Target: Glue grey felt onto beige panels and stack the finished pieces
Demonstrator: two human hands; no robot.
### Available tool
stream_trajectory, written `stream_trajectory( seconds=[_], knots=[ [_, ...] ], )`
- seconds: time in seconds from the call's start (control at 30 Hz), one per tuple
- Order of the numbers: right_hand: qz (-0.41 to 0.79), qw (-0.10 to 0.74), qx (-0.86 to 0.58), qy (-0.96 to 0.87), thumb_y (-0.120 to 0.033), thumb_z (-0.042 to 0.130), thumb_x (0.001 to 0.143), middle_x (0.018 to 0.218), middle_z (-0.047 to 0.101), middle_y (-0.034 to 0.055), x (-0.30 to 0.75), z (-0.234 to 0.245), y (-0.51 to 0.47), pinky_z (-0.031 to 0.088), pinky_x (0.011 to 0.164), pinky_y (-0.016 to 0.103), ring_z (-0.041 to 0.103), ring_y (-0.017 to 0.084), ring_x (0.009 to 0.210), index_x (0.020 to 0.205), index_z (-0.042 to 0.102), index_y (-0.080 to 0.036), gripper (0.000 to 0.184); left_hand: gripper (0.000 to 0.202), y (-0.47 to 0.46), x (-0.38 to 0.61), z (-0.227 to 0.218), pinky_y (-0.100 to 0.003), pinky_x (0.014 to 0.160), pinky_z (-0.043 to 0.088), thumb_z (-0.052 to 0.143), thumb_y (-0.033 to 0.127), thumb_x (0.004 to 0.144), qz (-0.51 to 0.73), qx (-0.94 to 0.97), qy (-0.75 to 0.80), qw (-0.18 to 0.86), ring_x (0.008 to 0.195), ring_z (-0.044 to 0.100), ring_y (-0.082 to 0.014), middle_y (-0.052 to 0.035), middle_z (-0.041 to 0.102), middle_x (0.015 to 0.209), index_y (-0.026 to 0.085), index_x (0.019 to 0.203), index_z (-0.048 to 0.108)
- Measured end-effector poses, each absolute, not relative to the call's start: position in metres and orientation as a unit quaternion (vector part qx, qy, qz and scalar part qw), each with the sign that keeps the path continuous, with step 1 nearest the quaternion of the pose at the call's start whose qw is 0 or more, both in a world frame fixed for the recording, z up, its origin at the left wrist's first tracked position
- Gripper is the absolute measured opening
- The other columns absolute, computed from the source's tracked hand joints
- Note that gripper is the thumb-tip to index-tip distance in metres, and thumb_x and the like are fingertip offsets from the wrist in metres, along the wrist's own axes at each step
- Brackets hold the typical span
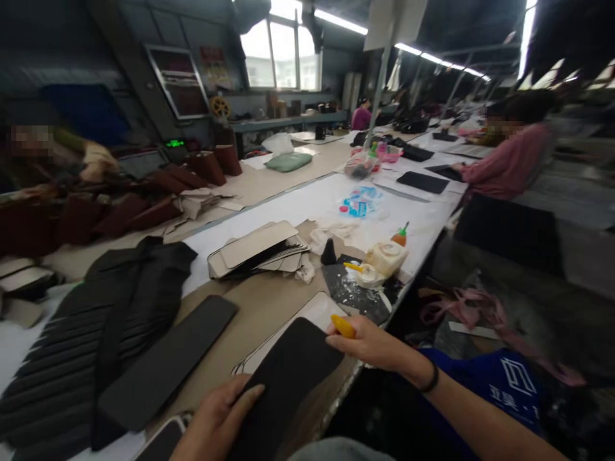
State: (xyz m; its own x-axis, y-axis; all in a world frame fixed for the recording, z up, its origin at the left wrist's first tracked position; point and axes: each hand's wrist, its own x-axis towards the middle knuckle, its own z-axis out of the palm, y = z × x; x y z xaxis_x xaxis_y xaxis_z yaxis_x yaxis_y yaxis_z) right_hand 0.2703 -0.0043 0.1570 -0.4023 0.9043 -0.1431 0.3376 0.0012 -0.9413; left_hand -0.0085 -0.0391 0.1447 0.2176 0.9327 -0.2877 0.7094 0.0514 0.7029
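Note:
My left hand (pixel 221 410) holds a black rectangular panel with rounded corners (pixel 293 355) by its left edge, thumb on top. My right hand (pixel 372 342) is closed round a yellow-handled tool (pixel 343 326) at the panel's far right corner; the tool's working end is hidden. Beneath the panel lies a pale board (pixel 314 312). To the left rests another long black panel (pixel 168 362), beside a fanned stack of black pieces (pixel 62 358). Ahead of my right hand stands a cream plastic container (pixel 385 258) on a white-spattered dark sheet (pixel 353 291).
Beyond the panels sits a stack of beige boards (pixel 259 246). A small bottle with orange contents (pixel 400 237) and a blue-printed plastic bag (pixel 360 202) are farther along the table. Brown folded pieces (pixel 125 208) line the left. A person in pink (pixel 509 153) works at right.

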Motion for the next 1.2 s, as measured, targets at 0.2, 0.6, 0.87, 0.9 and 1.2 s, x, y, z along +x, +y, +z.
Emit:
stream_trajectory(
  seconds=[0.2,0.6,0.87,0.9,1.2],
  knots=[
    [0.567,0.232,-0.438,-0.657,-0.040,0.052,0.079,0.059,0.040,-0.0046,0.260,0.158,-0.010,0.030,0.051,0.018,0.035,0.006,0.054,0.073,0.056,-0.015,0.027,0.038,-0.036,-0.008,0.142,-0.023,0.063,0.044,0.041,0.050,0.078,0.161,0.651,0.573,0.472,0.065,0.053,-0.0150,-0.0006,0.060,0.068,0.017,0.069,0.059],
    [0.741,0.189,-0.382,-0.520,-0.068,0.059,0.057,0.062,0.041,-0.0055,0.238,0.158,0.000,0.029,0.037,0.014,0.036,0.002,0.045,0.081,0.049,-0.015,0.059,0.040,-0.039,-0.020,0.134,-0.025,0.064,0.045,0.049,0.053,0.076,0.211,0.525,0.519,0.641,0.068,0.054,-0.0151,-0.0018,0.061,0.074,0.015,0.086,0.061],
    [0.620,0.146,-0.410,-0.653,-0.036,0.073,0.057,0.068,0.047,-0.0059,0.213,0.166,0.000,0.035,0.052,0.017,0.042,0.006,0.060,0.078,0.048,-0.017,0.038,0.040,-0.038,0.002,0.146,-0.024,0.055,0.042,0.049,0.052,0.076,0.252,0.514,0.539,0.617,0.061,0.051,-0.0139,-0.0023,0.058,0.069,0.014,0.084,0.056],
    [0.599,0.143,-0.421,-0.666,-0.036,0.072,0.057,0.069,0.047,-0.0059,0.210,0.166,-0.001,0.035,0.052,0.017,0.043,0.006,0.060,0.079,0.048,-0.017,0.038,0.041,-0.038,0.005,0.149,-0.024,0.053,0.041,0.048,0.053,0.076,0.253,0.513,0.536,0.620,0.060,0.050,-0.0139,-0.0026,0.058,0.069,0.014,0.084,0.056],
    [0.517,0.130,-0.440,-0.723,-0.040,0.070,0.059,0.068,0.049,-0.0057,0.200,0.168,-0.004,0.031,0.051,0.018,0.044,0.008,0.060,0.077,0.046,-0.018,0.037,0.042,-0.042,0.015,0.159,-0.026,0.062,0.043,0.048,0.053,0.075,0.280,0.551,0.545,0.567,0.069,0.053,-0.0172,-0.0035,0.059,0.069,0.013,0.080,0.060]
  ],
)
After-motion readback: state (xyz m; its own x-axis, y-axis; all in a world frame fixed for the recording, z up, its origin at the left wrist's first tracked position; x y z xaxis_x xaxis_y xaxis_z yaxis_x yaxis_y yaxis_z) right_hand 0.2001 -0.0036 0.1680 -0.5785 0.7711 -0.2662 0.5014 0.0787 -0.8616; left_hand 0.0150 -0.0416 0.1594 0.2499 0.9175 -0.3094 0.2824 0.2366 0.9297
